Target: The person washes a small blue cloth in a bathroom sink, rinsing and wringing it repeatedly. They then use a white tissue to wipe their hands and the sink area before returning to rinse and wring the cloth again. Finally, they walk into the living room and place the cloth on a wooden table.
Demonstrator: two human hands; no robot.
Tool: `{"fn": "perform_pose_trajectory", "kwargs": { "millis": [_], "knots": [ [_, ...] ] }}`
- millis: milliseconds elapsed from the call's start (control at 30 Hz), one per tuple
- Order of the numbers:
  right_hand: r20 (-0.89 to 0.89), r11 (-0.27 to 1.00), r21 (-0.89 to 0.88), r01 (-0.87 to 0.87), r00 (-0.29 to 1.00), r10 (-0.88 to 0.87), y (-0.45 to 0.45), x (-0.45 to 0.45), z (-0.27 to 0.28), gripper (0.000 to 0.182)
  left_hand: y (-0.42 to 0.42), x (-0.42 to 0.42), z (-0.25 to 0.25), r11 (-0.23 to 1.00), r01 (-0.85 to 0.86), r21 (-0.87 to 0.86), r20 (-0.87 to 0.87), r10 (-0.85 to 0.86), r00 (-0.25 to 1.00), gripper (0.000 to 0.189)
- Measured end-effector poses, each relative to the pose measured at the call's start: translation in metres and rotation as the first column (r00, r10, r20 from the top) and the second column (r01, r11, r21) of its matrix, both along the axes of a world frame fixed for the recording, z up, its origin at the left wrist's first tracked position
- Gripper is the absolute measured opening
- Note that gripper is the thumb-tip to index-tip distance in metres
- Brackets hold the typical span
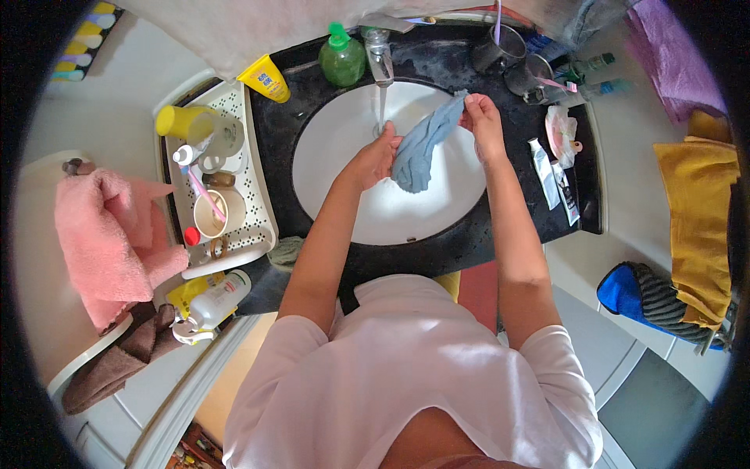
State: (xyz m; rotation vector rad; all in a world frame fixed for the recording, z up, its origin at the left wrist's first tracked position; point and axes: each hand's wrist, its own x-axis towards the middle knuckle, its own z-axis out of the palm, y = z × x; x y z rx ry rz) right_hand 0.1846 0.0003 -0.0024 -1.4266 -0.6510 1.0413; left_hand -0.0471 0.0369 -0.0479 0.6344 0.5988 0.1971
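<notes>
A wet-looking grey-blue cloth (426,146) stretches diagonally between my two hands, over the white oval sink basin (334,146). My right hand (484,120) pinches its upper end between thumb and fingers. At the cloth's lower left side is my left hand (375,157), its thumb raised and its palm against the cloth; whether its fingers grip the fabric is hard to tell. Water runs from the metal faucet (379,58) beside my left thumb.
Green pump bottle (343,61) and yellow tube (266,79) stand behind the basin. At left, a white perforated tray (258,199) holds cups and a toothbrush. Dark cups (499,51) and toothpaste tubes (545,174) are at right. A grey-green cloth (286,253) lies by my left forearm.
</notes>
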Motion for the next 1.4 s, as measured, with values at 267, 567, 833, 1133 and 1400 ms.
{"fn": "perform_pose_trajectory", "kwargs": {
  "millis": [267, 567, 833, 1133, 1400],
  "knots": [
    [0.123, 1.0, 0.029, -0.009, 0.992, 0.006, -0.007, 0.022, 0.0, 0.016, -0.013, 0.002, 0.019, 0.862, 0.019, 0.507, -0.131, 0.055, 0.99, 0.049],
    [0.206, 0.995, 0.051, -0.092, 0.975, 0.079, -0.034, 0.003, 0.022, 0.014, -0.013, -0.004, -0.039, 0.126, 0.23, 0.965, -0.257, 0.622, 0.739, 0.027],
    [0.644, 0.796, -0.108, -0.595, 0.568, 0.512, -0.097, -0.093, 0.06, 0.006, -0.008, 0.025, -0.125, 0.734, -0.625, -0.266, -0.199, 0.592, 0.781, 0.026],
    [0.424, 0.883, -0.245, -0.401, 0.775, 0.469, -0.124, -0.086, -0.012, 0.019, -0.022, 0.018, -0.048, 0.928, -0.257, -0.27, 0.107, 0.294, 0.95, 0.04],
    [-0.221, 0.912, -0.371, -0.174, 0.971, 0.096, -0.079, -0.057, -0.015, 0.033, -0.034, 0.03, -0.004, 0.985, -0.15, 0.089, 0.055, 0.146, 0.988, 0.049]
  ]
}}
